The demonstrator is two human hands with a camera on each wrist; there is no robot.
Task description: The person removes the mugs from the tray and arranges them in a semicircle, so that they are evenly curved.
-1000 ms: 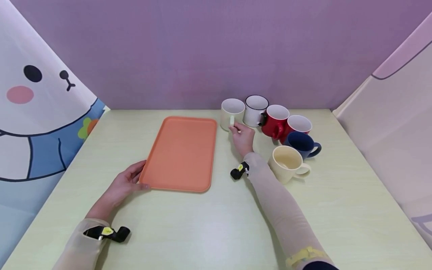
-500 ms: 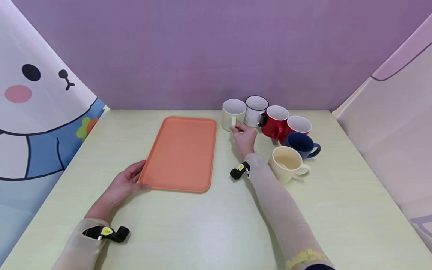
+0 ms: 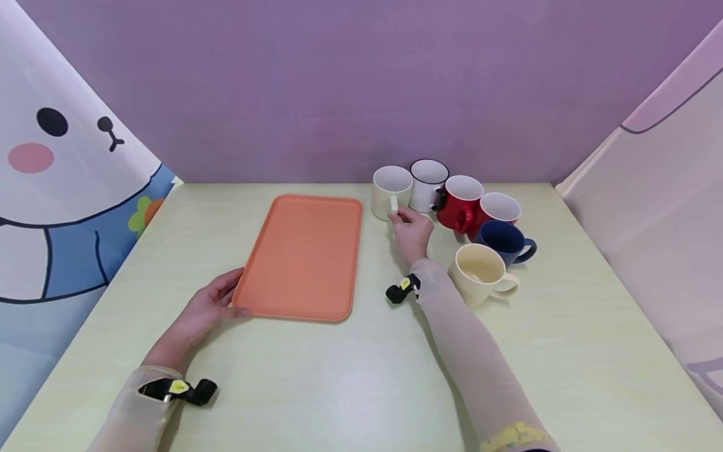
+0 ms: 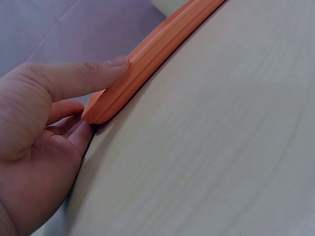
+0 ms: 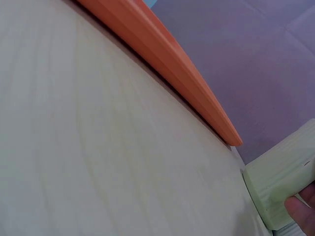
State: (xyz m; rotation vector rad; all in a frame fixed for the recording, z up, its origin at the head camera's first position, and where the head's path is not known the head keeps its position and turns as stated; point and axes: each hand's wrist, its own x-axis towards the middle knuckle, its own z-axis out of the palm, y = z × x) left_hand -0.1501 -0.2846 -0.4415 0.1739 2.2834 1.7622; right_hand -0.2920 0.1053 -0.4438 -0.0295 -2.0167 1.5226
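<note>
My right hand (image 3: 412, 235) pinches the handle of a pale cream mug (image 3: 384, 199), which stands upright at the back of the table. In the right wrist view, this mug (image 5: 275, 189) shows at the lower right edge with the thumb against its handle. My left hand (image 3: 206, 307) holds the near left corner of an orange tray (image 3: 302, 257). The left wrist view shows the thumb on the tray's outer edge (image 4: 147, 54) and the fingers bent round the corner. The tray lies flat, with nothing on it.
Right of the held mug, a curved row holds a white mug with a dark rim (image 3: 426, 191), two red mugs (image 3: 452, 210), a navy mug (image 3: 508, 242) and a yellowish mug (image 3: 474, 282). A purple backdrop (image 3: 361, 94) rises behind the table.
My right hand and the pale cream mug have shifted slightly right, towards the dark-rimmed white mug. The left hand and tray have stayed in place.
</note>
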